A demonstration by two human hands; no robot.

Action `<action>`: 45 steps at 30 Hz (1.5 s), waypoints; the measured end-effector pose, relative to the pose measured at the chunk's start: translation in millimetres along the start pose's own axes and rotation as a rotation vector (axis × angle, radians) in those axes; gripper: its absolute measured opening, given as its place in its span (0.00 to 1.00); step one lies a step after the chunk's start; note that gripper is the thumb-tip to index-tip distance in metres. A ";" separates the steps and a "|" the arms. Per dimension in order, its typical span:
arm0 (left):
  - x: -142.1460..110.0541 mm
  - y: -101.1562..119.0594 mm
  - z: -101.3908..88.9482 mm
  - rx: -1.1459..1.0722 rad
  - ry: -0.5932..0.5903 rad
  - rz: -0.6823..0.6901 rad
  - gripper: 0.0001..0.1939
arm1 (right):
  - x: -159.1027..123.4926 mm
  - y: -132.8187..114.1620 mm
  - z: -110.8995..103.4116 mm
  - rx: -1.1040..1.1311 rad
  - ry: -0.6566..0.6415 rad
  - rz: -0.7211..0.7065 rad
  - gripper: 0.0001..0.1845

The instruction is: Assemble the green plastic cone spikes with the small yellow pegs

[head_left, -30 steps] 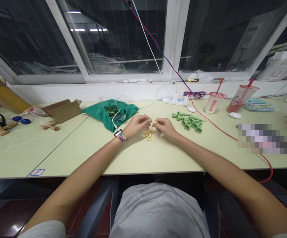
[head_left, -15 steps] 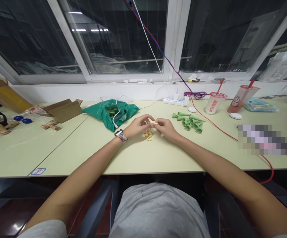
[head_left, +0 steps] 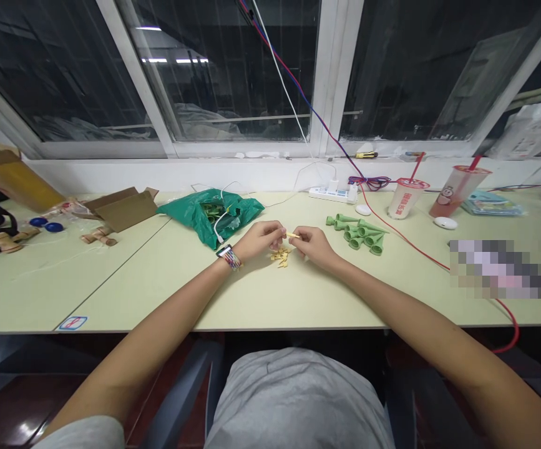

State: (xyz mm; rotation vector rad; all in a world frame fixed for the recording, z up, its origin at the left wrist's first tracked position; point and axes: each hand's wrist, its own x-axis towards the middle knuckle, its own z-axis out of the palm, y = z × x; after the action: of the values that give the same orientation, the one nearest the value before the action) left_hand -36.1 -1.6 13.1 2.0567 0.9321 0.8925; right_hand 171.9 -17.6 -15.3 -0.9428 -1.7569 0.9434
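Three dark window panes (head_left: 55, 75) in white frames are seen across the top of the view, and below them two pale-green desks (head_left: 125, 293) are set edge to edge. Towards the back of the desks, a crumpled green plastic bag (head_left: 209, 215) is laid with a white cable (head_left: 218, 232) draped over it, and an opened cardboard box (head_left: 123, 209) is placed to its left, with wooden pieces (head_left: 98, 236) and two blue caps (head_left: 45, 226) beyond. To the right, a white power strip (head_left: 333, 194) is set near the wall, and a red cable (head_left: 405, 244) is trailed across the desk. A translucent white cup (head_left: 404, 198) and a pink-filled cup (head_left: 452, 196) are stood further back, each fitted with a red straw. A cluster of green cones (head_left: 357, 232) is laid just to the right of the right hand. Both forearms are extended over the desk, and a beaded wristband (head_left: 229, 257) is worn on the left wrist. The left hand (head_left: 261, 240) and the right hand (head_left: 314, 244) are curled towards each other, not released, with a small yellow sliver (head_left: 292, 235) gripped between their fingertips. Directly below the hands, a small pile of yellow pieces (head_left: 279, 255) is left lying on the desk, untouched by either hand
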 end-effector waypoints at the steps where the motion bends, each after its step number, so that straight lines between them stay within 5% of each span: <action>1: 0.1 0.7 -0.6 -0.003 0.011 -0.003 0.17 | 0.4 0.6 0.0 0.001 0.005 0.000 0.12; 9: 1.4 -4.8 -6.4 0.272 0.088 0.039 0.10 | 2.4 2.3 -1.0 0.016 0.049 0.005 0.12; 14: -0.6 -10.2 -8.7 0.615 0.009 0.113 0.11 | 2.0 1.6 -1.8 0.023 0.053 -0.002 0.13; 22: -0.6 -12.0 -8.9 0.713 -0.058 0.045 0.09 | 0.5 1.4 -3.0 0.034 0.038 -0.003 0.13; 33: 2.0 -17.5 -8.1 0.521 -0.139 0.075 0.16 | 0.5 1.3 -3.2 0.013 0.032 -0.006 0.13; 45: -1.3 2.9 -0.5 0.295 0.062 0.229 0.14 | -1.2 2.6 -1.8 0.068 -0.064 0.024 0.15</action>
State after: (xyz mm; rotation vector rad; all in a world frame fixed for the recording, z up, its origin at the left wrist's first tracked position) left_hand -36.2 -3.9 15.3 2.4379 0.9175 0.9902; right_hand 174.5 -17.3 -17.4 -0.9013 -1.7591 1.0524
